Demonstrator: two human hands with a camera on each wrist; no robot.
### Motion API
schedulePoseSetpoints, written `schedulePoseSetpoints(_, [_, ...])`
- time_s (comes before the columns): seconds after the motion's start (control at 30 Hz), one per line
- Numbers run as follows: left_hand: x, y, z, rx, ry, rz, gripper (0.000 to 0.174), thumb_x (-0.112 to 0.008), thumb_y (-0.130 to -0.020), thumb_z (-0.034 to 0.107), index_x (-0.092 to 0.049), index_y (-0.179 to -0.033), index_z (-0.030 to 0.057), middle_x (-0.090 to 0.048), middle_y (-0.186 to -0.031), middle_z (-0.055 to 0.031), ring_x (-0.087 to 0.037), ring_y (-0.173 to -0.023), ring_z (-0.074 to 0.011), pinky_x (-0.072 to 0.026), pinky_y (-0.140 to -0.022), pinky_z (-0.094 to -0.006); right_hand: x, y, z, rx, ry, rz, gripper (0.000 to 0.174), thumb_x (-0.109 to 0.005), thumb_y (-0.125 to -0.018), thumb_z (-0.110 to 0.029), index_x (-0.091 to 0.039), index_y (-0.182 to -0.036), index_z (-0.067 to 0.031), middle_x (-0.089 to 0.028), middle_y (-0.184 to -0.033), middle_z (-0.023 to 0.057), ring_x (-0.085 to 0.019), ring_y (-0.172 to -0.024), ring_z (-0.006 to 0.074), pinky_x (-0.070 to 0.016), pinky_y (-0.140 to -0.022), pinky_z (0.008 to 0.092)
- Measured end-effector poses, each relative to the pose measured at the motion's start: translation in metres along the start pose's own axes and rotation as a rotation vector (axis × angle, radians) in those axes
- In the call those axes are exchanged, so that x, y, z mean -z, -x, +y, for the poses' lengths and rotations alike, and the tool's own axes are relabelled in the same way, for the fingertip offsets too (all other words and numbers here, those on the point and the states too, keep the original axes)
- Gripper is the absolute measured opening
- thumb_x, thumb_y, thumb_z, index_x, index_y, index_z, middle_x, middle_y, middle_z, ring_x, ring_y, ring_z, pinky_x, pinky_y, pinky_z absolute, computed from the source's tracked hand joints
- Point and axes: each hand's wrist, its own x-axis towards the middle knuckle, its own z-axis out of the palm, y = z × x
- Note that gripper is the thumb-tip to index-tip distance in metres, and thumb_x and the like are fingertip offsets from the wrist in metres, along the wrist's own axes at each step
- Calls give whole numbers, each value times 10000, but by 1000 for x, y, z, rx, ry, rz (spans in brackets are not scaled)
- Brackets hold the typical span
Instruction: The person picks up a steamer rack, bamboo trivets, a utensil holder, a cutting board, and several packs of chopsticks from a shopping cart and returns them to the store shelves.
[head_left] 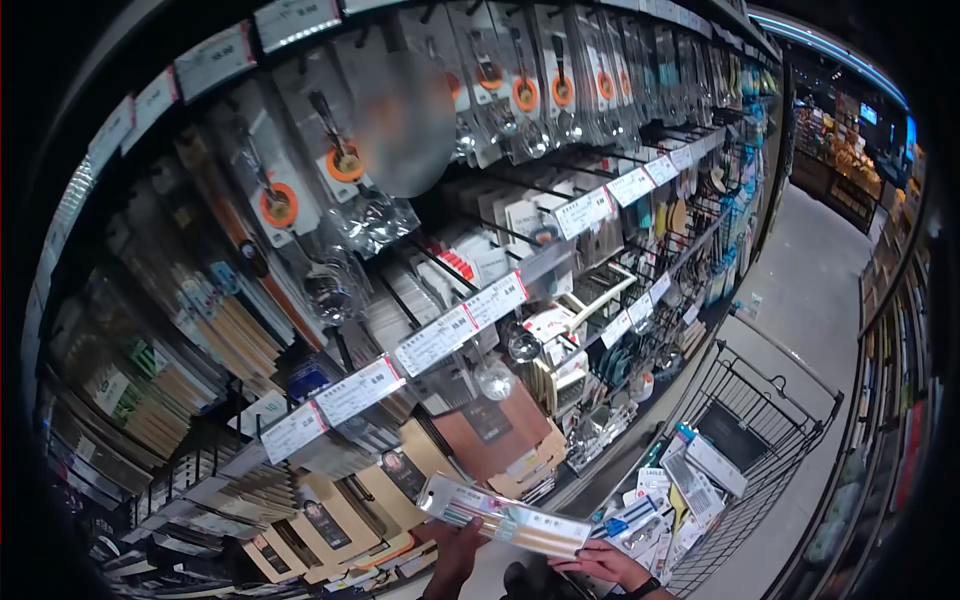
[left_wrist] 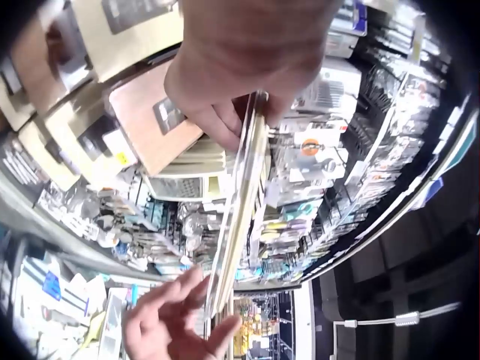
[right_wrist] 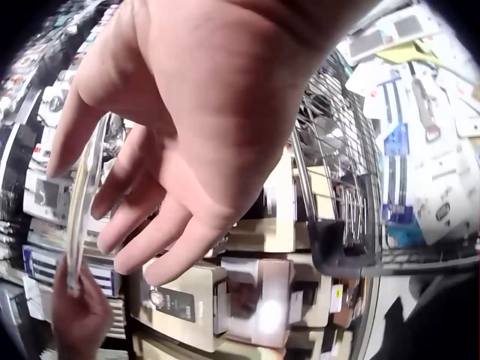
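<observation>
A long clear pack of chopsticks (head_left: 508,518), with thin tan sticks inside, is held out in front of the lower shelf. My left hand (head_left: 457,553) pinches its left end between thumb and fingers; the left wrist view shows the pack (left_wrist: 238,202) edge-on below that grip. At the other end is my right hand (head_left: 607,563), fingertips at the pack's lower right corner. In the right wrist view, this right hand (right_wrist: 199,135) has its fingers extended and spread, with the pack (right_wrist: 81,195) passing between thumb and fingers.
A black wire shopping cart (head_left: 770,400) stands at the right, holding several packaged utensils (head_left: 690,485). Hanging ladles and spoons (head_left: 335,290) fill the shelf racks. Cutting boards (head_left: 490,430) line the lower shelf. Behind the cart runs an aisle floor (head_left: 815,250).
</observation>
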Motion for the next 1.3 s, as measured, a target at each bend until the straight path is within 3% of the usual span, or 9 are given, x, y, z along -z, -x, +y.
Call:
schedulePoseSetpoints(0.1, [37,4,21,73,-529,-125,267,-620,-944,141,-620,-1163,-11,-669,-1100,-87,-628,-1032,-153,-500,-940,-331,-33,-15,-28,28,209,-72,463,-512,-980,-85,-414,-1410,58,-530,-1367,186,-501,-1294,260,-374,-1114,388])
schedulePoseSetpoints(0.2, [66,18,18,-503,-1535,-412,281,-610,-964,126,-611,-1189,-41,-696,-1030,-118,-664,-951,-188,-535,-811,-302,-66,-39,-32,25,316,-194,448,-563,-976,-90,-454,-1390,38,-590,-1300,121,-551,-1214,171,-415,-1050,291])
schedulePoseSetpoints(0.23, [19,29,45,-2,-934,-409,289,-664,-934,121,-608,-1172,-33,-682,-1105,-78,-621,-1048,-128,-492,-939,-293,-66,-52,-26,-32,548,-179,469,-605,-960,-97,-461,-1389,25,-604,-1271,97,-559,-1167,130,-433,-1009,263])
schedulePoseSetpoints(0.43, [11,36,64,-50,-421,-248,297,-664,-927,55,-557,-1187,-41,-657,-1159,-91,-614,-1082,-139,-488,-942,-274,-141,-85,-10,109,858,-56,194,-714,-907,-125,-678,-1058,-7,-651,-870,-49,-556,-773,22,-449,-678,206])
schedulePoseSetpoints(0.53, [40,31,63,-76,-430,-288,260,-668,-920,44,-560,-1143,-36,-658,-1132,-83,-623,-1056,-135,-488,-938,-265,-155,-90,-10,183,1037,29,169,-741,-887,-142,-694,-980,-9,-580,-734,-62,-473,-674,21,-405,-601,218])
schedulePoseSetpoints(0.6, [50,35,61,-115,-384,-330,243,-658,-930,47,-558,-1139,-25,-663,-1095,-74,-618,-1035,-121,-478,-926,-246,-182,-84,-12,285,1029,14,303,-750,-854,-201,-682,-1078,-8,-671,-898,14,-570,-763,92,-480,-668,267])
schedulePoseSetpoints(1.03, [70,94,79,-322,-679,190,108,-654,-920,77,-605,-987,8,-653,-817,-48,-576,-732,-82,-490,-630,-257,-196,-114,37,397,1317,6,216,-727,-882,-173,-618,-880,14,-499,-662,-26,-425,-646,74,-397,-560,278])
schedulePoseSetpoints(1.17, [76,101,70,-549,-839,341,106,-673,-923,129,-617,-971,52,-629,-760,-56,-544,-671,-121,-483,-622,-263,-221,-110,29,94,1278,-17,225,-722,-886,-175,-652,-985,15,-527,-695,-9,-451,-669,87,-424,-591,278])
schedulePoseSetpoints(1.3, [91,121,59,-285,-720,411,247,-727,-900,157,-628,-1013,-39,-707,-857,-67,-606,-812,-57,-508,-709,-252,-173,-133,68,199,1269,-139,183,-761,-864,-150,-681,-910,9,-508,-618,-28,-403,-610,43,-378,-535,246])
